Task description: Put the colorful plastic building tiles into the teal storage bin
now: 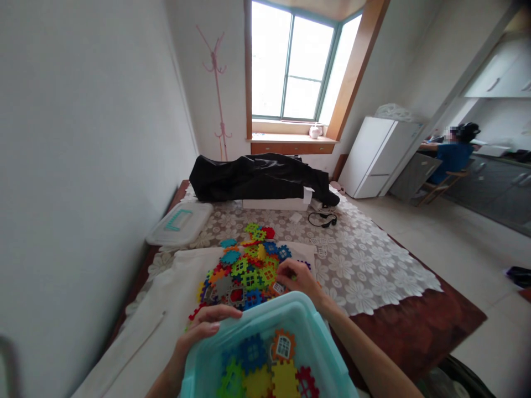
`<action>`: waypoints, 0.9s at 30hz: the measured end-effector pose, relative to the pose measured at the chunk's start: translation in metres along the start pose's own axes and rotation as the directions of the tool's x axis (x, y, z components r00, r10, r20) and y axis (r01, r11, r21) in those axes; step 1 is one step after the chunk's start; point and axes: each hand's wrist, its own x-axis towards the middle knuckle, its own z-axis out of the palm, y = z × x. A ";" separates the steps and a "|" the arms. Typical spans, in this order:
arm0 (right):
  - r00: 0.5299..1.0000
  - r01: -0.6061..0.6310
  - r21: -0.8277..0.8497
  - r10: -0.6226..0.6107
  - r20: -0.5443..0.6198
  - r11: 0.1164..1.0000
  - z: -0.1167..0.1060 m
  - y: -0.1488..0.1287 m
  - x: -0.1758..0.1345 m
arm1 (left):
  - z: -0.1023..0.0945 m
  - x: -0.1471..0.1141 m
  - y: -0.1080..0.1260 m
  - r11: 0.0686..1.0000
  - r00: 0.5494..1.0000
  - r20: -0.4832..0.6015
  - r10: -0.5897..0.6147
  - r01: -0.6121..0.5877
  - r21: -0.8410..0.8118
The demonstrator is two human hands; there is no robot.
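Observation:
My left hand [203,330] grips the left rim of a light-blue plastic bin [305,301], which is tilted towards me. Inside the bin lie several notched building pieces: a blue one [252,354], a yellow one [285,378], a red one [307,382] and an orange one with a white window [284,346]. Beyond the rim spreads a pile of coloured building pieces [251,279] on white cloth. My right hand [301,279] reaches to the pile's right side, its fingers curled together beside an orange window piece [277,288]. Whatever is between those fingertips is hidden.
A clear lid [180,224] lies at the table's left by the wall. Black sheeting [261,176] covers something at the back. Black headphones [322,219] rest on the patterned tablecloth [360,265]. Far right, a person [452,157] sits at a counter beyond a white fridge [379,155].

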 end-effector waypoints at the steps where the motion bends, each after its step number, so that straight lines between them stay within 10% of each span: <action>1: 0.998 -0.043 0.079 0.047 -0.046 0.996 -0.001 -0.004 0.000 | 0.000 -0.001 0.000 1.000 1.000 0.001 0.005 -0.005 0.006; 6: 0.957 -0.067 0.565 0.213 -0.197 0.822 -0.010 -0.034 -0.005 | 0.002 -0.001 0.001 1.000 1.000 -0.009 0.000 -0.001 -0.007; 10: 0.976 0.046 0.681 0.112 -0.187 0.731 -0.015 -0.062 -0.018 | 0.000 0.003 -0.002 1.000 0.999 -0.033 0.019 -0.019 -0.020; 16: 0.950 0.200 0.405 -0.278 0.143 0.892 -0.027 -0.068 -0.022 | -0.003 0.008 -0.004 1.000 0.999 -0.035 0.000 -0.001 -0.019; 20: 0.985 0.169 -0.065 -0.171 -0.028 0.983 -0.038 -0.036 -0.008 | 0.001 0.006 -0.001 1.000 0.998 -0.054 0.017 -0.018 -0.017; 27: 0.993 0.085 -0.642 -0.012 0.117 0.762 -0.043 0.011 -0.002 | -0.001 0.012 -0.002 1.000 0.998 0.069 0.010 -0.010 -0.001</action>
